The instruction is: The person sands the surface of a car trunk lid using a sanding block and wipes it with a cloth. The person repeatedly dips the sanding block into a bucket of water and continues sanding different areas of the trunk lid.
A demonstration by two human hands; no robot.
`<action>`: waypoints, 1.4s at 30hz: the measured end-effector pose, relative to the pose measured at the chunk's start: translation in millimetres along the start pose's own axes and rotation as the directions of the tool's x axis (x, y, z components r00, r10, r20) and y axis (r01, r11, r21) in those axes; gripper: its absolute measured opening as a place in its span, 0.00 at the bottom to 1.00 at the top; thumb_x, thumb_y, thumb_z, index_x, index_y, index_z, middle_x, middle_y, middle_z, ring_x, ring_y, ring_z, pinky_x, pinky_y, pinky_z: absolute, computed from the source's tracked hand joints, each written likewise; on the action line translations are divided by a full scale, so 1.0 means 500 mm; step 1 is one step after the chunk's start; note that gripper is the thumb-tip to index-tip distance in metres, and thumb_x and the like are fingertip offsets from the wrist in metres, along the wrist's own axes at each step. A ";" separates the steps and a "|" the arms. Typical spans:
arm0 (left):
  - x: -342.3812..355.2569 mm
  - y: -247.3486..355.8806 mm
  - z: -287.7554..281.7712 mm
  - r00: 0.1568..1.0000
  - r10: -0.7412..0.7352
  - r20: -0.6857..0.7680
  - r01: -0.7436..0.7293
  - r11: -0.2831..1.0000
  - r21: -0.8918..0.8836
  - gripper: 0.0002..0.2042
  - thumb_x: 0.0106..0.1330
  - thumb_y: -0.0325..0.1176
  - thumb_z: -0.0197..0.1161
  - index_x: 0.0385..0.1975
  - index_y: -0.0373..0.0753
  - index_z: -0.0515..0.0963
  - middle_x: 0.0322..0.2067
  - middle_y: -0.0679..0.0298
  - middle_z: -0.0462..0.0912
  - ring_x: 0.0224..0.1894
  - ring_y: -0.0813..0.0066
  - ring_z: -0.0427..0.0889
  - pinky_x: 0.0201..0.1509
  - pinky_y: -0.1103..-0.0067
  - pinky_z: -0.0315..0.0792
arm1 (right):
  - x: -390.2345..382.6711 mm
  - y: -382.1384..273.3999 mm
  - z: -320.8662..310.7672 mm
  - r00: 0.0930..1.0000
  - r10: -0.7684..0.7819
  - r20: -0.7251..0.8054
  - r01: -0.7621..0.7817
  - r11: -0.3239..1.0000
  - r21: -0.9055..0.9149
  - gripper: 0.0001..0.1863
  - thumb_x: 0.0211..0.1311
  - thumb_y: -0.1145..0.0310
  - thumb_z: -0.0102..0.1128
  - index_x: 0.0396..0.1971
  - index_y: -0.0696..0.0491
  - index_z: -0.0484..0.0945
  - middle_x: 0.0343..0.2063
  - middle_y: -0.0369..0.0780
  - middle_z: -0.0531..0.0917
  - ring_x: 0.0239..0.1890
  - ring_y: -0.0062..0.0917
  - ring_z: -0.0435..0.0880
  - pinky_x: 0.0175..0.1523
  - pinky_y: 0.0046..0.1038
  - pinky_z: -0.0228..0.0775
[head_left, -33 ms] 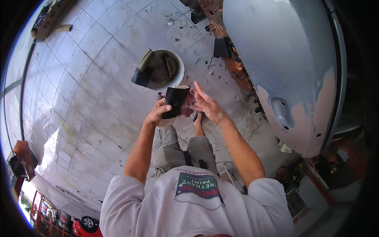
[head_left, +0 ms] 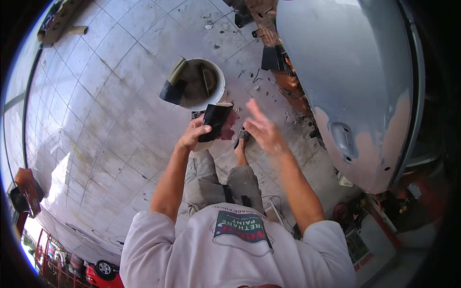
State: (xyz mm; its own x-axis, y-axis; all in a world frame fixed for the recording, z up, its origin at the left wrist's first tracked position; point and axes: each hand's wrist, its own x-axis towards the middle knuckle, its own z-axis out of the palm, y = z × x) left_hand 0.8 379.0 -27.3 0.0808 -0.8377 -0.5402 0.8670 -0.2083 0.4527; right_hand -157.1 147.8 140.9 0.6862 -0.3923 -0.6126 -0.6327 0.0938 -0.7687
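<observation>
- Head view: black sheet (head_left: 218, 119) held up by the near rim of the bucket (head_left: 222, 89); likely light, thin and bendy, perhaps slick if wet; best gripped flat along its left edge
- Left hand (head_left: 194, 133): stretched forward, thumb on top, closed on that edge
- Right hand (head_left: 267, 135): blurred; fingers extended, apart from the sheet; nothing seen in its hold

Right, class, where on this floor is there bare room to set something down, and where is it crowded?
Widest free patch: the tiled floor, stained but uncluttered, left of the bucket and the person's left hand. Crowded: between the bucket and the brown part beside the grey panel, where debris is scattered.
</observation>
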 end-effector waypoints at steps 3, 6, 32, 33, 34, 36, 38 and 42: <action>0.095 -0.017 -0.083 0.981 0.046 -0.190 -0.026 0.994 0.104 0.26 0.65 0.46 0.76 0.57 0.34 0.83 0.42 0.61 0.89 0.41 0.71 0.88 0.49 0.71 0.83 | -0.097 -0.092 -0.168 0.774 -0.570 -0.276 0.161 0.598 -0.786 0.48 0.74 0.49 0.67 0.83 0.58 0.55 0.80 0.56 0.60 0.84 0.48 0.55 0.83 0.45 0.50; 0.219 -0.034 -0.137 0.923 0.116 -0.366 -0.034 0.974 0.223 0.27 0.65 0.48 0.77 0.57 0.34 0.85 0.42 0.63 0.88 0.40 0.75 0.85 0.46 0.75 0.80 | -0.200 -0.170 -0.381 0.608 -0.768 -0.203 -0.295 0.019 -0.955 0.44 0.77 0.53 0.64 0.83 0.55 0.55 0.84 0.52 0.53 0.86 0.52 0.46 0.86 0.54 0.39; 0.141 -0.039 0.176 0.881 0.102 -0.462 -0.127 0.992 -0.023 0.32 0.73 0.63 0.65 0.55 0.35 0.83 0.37 0.55 0.90 0.34 0.64 0.89 0.40 0.68 0.86 | -0.196 -0.090 -0.447 0.479 -0.845 -0.238 -0.204 0.157 -0.966 0.55 0.69 0.20 0.47 0.83 0.45 0.59 0.85 0.48 0.52 0.87 0.51 0.43 0.85 0.62 0.28; 0.082 -0.013 0.263 0.915 0.138 -0.378 -0.154 0.988 -0.014 0.35 0.74 0.65 0.63 0.59 0.35 0.80 0.40 0.53 0.90 0.37 0.62 0.90 0.42 0.66 0.87 | -0.206 -0.096 -0.445 0.458 -0.863 -0.214 -0.068 0.206 -0.976 0.55 0.68 0.20 0.48 0.83 0.44 0.60 0.84 0.50 0.54 0.87 0.51 0.44 0.85 0.62 0.28; 0.031 0.009 0.349 0.941 0.176 -0.288 -0.184 0.983 0.001 0.38 0.74 0.66 0.61 0.64 0.34 0.78 0.44 0.51 0.91 0.41 0.60 0.92 0.44 0.65 0.89 | -0.217 -0.088 -0.425 0.456 -0.853 -0.254 0.057 0.313 -0.948 0.54 0.68 0.20 0.51 0.83 0.43 0.60 0.83 0.51 0.55 0.86 0.52 0.45 0.85 0.62 0.30; -0.059 0.038 0.519 0.931 0.351 -0.101 -0.348 0.936 0.048 0.42 0.75 0.68 0.58 0.71 0.33 0.71 0.53 0.47 0.87 0.50 0.56 0.90 0.51 0.61 0.88 | -0.230 -0.079 -0.361 0.510 -0.809 -0.293 0.502 0.557 -0.662 0.59 0.63 0.18 0.54 0.83 0.47 0.60 0.83 0.52 0.53 0.86 0.52 0.44 0.87 0.52 0.34; -0.144 0.047 0.644 0.878 0.478 0.036 -0.478 0.878 0.019 0.45 0.76 0.69 0.54 0.76 0.33 0.65 0.61 0.46 0.83 0.58 0.54 0.88 0.56 0.59 0.87 | -0.270 -0.114 -0.305 0.782 -0.591 -0.198 0.591 0.804 -0.068 0.63 0.65 0.19 0.53 0.85 0.52 0.51 0.83 0.59 0.46 0.86 0.53 0.41 0.87 0.47 0.38; -0.118 0.020 0.890 0.819 0.516 0.252 -0.523 0.851 -0.043 0.48 0.75 0.70 0.55 0.80 0.34 0.57 0.71 0.47 0.73 0.65 0.51 0.82 0.61 0.54 0.85 | -0.338 -0.119 -0.405 0.917 -0.392 -0.069 0.299 0.563 0.771 0.50 0.67 0.36 0.69 0.74 0.60 0.65 0.47 0.49 0.83 0.44 0.34 0.87 0.45 0.35 0.82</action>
State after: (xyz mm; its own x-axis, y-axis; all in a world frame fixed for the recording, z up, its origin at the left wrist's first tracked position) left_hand -213.9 201.4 324.8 0.3894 -0.9206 -0.0298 0.7168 0.2826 0.6374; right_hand -307.9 23.0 327.3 0.8526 -0.4599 -0.2480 0.1253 0.6408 -0.7574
